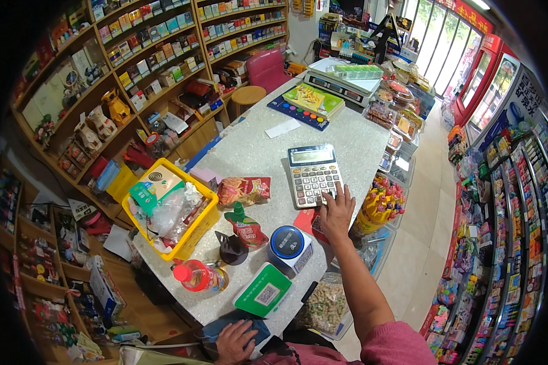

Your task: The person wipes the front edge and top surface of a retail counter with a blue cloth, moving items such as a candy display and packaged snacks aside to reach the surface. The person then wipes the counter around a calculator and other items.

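Note:
A silver calculator [313, 176] with a dark top lies on the speckled pale counter [353, 137]. My right hand [338, 213] reaches over its lower right corner, fingers apart, fingertips at the keys; nothing is held. Partly under that hand is a red card or packet [306, 220]. My left hand [235, 342] lies with outstretched fingers on a dark blue, cloth-like item [225, 328] at the near edge. Close by stand a green sign with a square code [265, 291] and a round-topped, blue-and-black device [287, 242].
Left on the counter are a yellow basket [210, 213] of packets, a red-capped bottle [202, 277], a red spouted pouch [247, 230] and a snack bag [245, 190]. Beyond the calculator lie a green book [313, 99] and a scale [341, 85]. Stocked shelves [505, 243] line the right side.

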`<state>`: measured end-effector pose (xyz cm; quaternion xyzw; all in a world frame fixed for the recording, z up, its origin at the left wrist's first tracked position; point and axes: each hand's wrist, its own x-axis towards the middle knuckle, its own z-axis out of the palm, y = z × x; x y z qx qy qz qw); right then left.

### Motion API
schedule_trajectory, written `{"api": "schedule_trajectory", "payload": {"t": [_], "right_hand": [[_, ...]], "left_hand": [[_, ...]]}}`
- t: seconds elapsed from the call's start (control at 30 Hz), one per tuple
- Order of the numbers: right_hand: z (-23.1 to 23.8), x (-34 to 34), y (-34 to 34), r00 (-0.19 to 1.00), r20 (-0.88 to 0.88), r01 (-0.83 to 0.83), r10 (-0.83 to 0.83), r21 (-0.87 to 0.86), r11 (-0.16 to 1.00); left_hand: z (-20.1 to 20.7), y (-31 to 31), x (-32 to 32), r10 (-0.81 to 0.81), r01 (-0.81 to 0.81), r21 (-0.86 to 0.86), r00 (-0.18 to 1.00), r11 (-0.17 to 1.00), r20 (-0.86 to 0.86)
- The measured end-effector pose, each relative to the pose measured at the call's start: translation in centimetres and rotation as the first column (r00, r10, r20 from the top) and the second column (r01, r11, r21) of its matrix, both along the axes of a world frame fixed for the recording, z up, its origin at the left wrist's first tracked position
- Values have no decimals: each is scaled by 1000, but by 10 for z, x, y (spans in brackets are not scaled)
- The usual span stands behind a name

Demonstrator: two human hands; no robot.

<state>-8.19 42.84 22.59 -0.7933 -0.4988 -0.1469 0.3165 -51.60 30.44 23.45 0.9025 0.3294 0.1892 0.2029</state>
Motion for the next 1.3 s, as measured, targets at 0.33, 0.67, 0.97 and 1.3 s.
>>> {"api": "schedule_trajectory", "payload": {"t": [0.33, 0.67, 0.97, 1.3], "right_hand": [[0, -4, -4, 999, 7, -32, 32, -52, 998], [-3, -1, -6, 990, 58, -131, 130, 7, 991], [4, -5, -7, 975, 92, -195, 204, -99, 976], [2, -4, -6, 988, 31, -151, 153, -39, 988]], "left_hand": [[5, -1, 5, 23, -24, 10, 999, 1000, 35], [8, -1, 8, 35, -35, -6, 997, 999, 68], [3, -3, 5, 24, -25, 27, 998, 999, 54], [5, -4, 6, 37, -37, 6, 998, 999, 46]]}}
